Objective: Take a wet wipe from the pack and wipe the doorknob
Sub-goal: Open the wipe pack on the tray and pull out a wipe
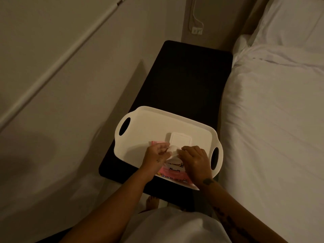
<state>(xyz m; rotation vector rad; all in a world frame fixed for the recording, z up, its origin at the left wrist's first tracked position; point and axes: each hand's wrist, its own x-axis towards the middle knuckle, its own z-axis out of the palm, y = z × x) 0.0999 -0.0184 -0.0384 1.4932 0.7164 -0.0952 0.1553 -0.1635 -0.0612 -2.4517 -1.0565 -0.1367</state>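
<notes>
A pink wet wipe pack [172, 177] lies in a white tray [140, 130] on a dark bedside table. Its white flip lid [180, 140] stands open at the pack's far end. A white wipe [173, 150] sticks up from the opening between both hands. My left hand [157, 155] pinches the wipe from the left. My right hand [194, 158] rests on the pack and touches the wipe from the right; whether it grips the wipe or only presses the pack is hard to tell. No doorknob is in view.
The dark table [184, 76] sits between a pale wall [61, 76] on the left and a bed with white sheets [271, 120] on the right. A wall socket with a cable [197, 30] is at the far end. My bare foot [152, 202] shows below the table.
</notes>
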